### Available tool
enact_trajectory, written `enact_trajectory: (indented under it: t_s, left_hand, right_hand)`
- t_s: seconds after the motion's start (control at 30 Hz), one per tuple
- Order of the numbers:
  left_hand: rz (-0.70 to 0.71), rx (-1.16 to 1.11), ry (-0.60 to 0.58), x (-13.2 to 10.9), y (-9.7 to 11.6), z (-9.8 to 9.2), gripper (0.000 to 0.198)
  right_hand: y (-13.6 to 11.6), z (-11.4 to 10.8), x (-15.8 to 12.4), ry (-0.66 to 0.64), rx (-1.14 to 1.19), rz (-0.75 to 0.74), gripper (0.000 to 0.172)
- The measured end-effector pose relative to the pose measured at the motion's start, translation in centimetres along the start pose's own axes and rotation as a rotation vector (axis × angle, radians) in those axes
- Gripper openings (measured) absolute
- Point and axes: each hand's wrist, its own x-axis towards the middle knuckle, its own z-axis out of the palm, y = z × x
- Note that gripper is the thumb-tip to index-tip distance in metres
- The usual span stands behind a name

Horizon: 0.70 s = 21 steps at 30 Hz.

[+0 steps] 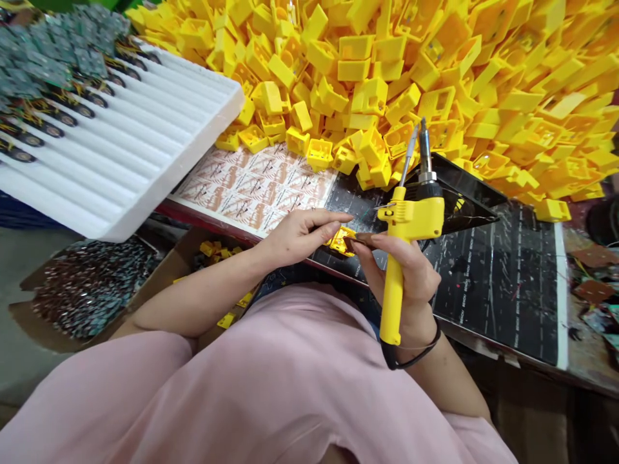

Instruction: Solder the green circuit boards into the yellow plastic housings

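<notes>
In the middle of the head view, my left hand (302,237) has its fingers closed on a small yellow plastic housing (342,241) near the bench's front edge. My right hand (411,267) carries a yellow soldering gun (394,277), its metal tip pointing up and away from me. The thumb and forefinger of that hand also pinch a small brown flat piece (363,241) against the housing. Fingers partly cover both the housing and the brown piece, so the inside of the housing is mostly hidden. A black cord (411,362) hangs from the gun's handle by my right wrist.
Yellow housings (367,96) are heaped along the back. A white foam tray (159,161) at left bears wired circuit boards (58,55). Below it, a cardboard box (29,319) holds many small metallic pieces. A black mat (503,283) and a printed sheet (261,187) cover the bench.
</notes>
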Motion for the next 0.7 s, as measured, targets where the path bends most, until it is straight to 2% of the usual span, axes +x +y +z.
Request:
enact_trajectory:
  t_s: [0.07, 0.17, 0.23, 0.3, 0.37, 0.47, 0.53, 0.63, 0.7]
  left_hand:
    - [0.032, 0.062, -0.087, -0.2, -0.5, 0.0, 0.046]
    - [0.213, 0.171, -0.149, -0.6, -1.4, 0.6, 0.048]
    - [0.322, 0.206, -0.099, -0.7, -1.6, 0.9, 0.052]
    - [0.352, 0.202, -0.038, -0.6, -1.3, 1.1, 0.055]
    - [0.299, 0.126, -0.023, -0.3, -0.4, 1.1, 0.051]
    - [0.059, -0.146, -0.015, 0.0, 0.9, 1.5, 0.046]
    - [-0.096, -0.378, 0.021, 0.2, 1.3, 2.2, 0.050]
    - [-0.219, -0.680, 0.057, 0.3, 1.2, 3.6, 0.054]
    - [-0.259, -0.791, 0.081, 0.3, 1.1, 3.8, 0.050]
  right_hand:
    - [-0.1, 0.0, 0.1, 0.050, 0.034, 0.038, 0.049]
    - [-0.3, -0.1, 0.3, 0.076, 0.056, 0.059, 0.054]
    - [-0.3, -0.1, 0.3, 0.054, 0.073, 0.066, 0.056]
    - [-0.4, -0.1, 0.3, 0.039, 0.096, 0.060, 0.057]
    - [-0.3, 0.0, 0.3, 0.044, 0.116, 0.032, 0.056]
    - [-0.2, 0.3, 0.2, 0.044, 0.147, 0.017, 0.053]
    - [-0.2, 0.5, 0.1, 0.043, 0.153, 0.024, 0.051]
    - [-0.5, 1.0, -0.2, 0.064, 0.135, 0.056, 0.051]
    - [-0.6, 1.1, -0.6, 0.077, 0.159, 0.075, 0.056]
